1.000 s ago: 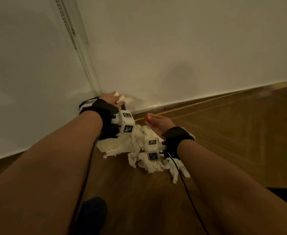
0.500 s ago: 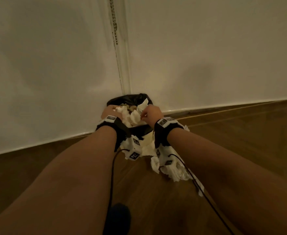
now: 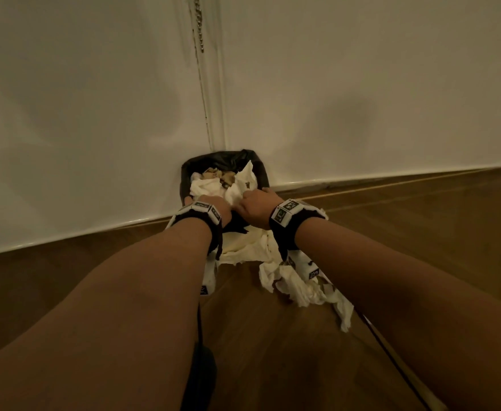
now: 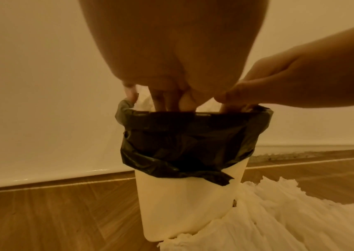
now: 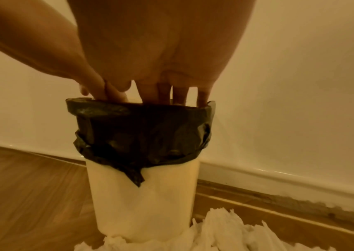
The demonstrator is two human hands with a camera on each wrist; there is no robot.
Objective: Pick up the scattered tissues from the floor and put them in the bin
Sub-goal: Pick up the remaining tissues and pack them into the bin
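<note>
i see my left hand [image 3: 213, 207] and right hand [image 3: 255, 207] with fingers straight down, pressing tissues [image 3: 210, 185] into the bin [image 4: 184, 203] (black-lined); more tissues [image 3: 296, 289] lie on the floor at its base.

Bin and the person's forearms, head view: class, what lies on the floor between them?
Crumpled white tissues lie on the wooden floor there, against the base of the bin. The head view shows it.

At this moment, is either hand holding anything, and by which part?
Cannot be told. Both the left hand and right hand have fingers down among the tissues inside the bin; its rim hides the fingertips, so any grip is unseen.
</note>
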